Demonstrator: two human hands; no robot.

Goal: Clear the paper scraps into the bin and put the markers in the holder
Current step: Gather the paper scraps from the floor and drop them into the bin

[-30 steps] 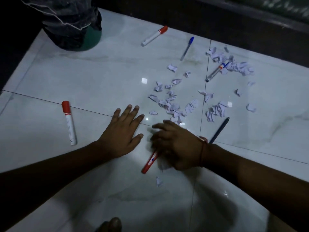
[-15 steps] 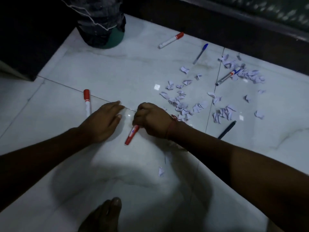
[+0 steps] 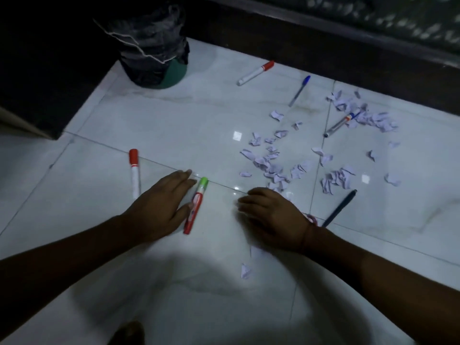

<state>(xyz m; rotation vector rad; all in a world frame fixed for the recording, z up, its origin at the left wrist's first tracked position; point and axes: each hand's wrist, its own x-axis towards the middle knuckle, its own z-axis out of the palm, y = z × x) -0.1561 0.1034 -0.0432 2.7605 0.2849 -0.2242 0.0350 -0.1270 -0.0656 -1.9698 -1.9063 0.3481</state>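
Observation:
A red marker with a green cap [image 3: 196,204] lies on the white tile floor, right beside my left hand [image 3: 163,207], whose fingers lie flat and touch its side. My right hand [image 3: 272,215] rests on the floor a little to the right, fingers curled, holding nothing that I can see. Crumpled paper scraps [image 3: 271,165] are strewn beyond it, with a denser heap [image 3: 368,115] at the far right. A white marker with a red cap [image 3: 134,171] lies left of my left hand. Another red-capped marker [image 3: 255,72] lies far back.
A dark bin [image 3: 154,53] lined with a plastic bag stands at the back left. A blue pen [image 3: 300,90], a grey pen [image 3: 339,124] in the scrap heap and a dark pen [image 3: 339,207] lie on the floor. One scrap [image 3: 246,270] lies near me. A dark ledge runs along the back.
My right hand has let go of the red marker and drawn back to the right. The marker now lies beside my left hand with its green cap showing.

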